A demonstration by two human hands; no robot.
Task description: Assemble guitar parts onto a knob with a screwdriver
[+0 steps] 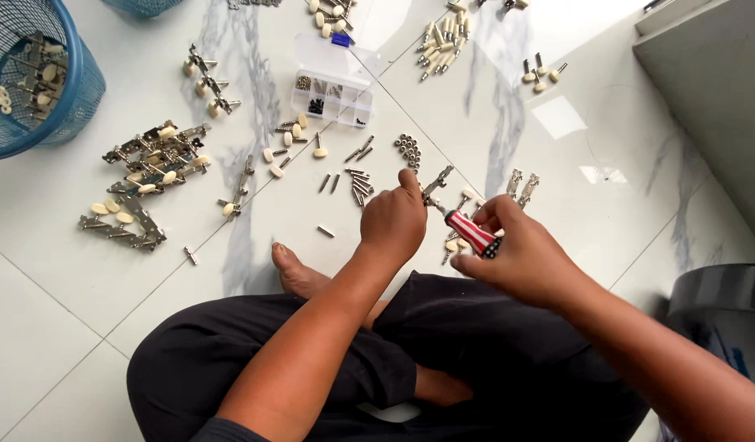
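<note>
White marble-patterned tiles, veined in grey and crossed by thin grout lines, make up the glossy floor [83,278] on which a person is seated cross-legged in dark trousers, one bare foot [296,274] showing. A grey wall edge is seen at upper right and a dark round container [721,307] at the right margin, cut off by the frame.

Two blue mesh baskets are in view: one [62,98] at upper left holding small parts, the other barely visible at the top edge. One clear compartment box [332,86] lies open; its contents are too small to make out. Metal tuning-machine strips with cream knobs [148,164] lie heaped at left, too tangled to be counted. Further clusters lie along the top, partly cropped.

A small metal bracket [437,184] is pinched by the left hand [394,221], its fingers closed on it just above the floor. A screwdriver with a red, white and blue striped handle [472,232] is gripped in the closed right hand [516,254], its tip hidden where it meets the bracket.
</note>
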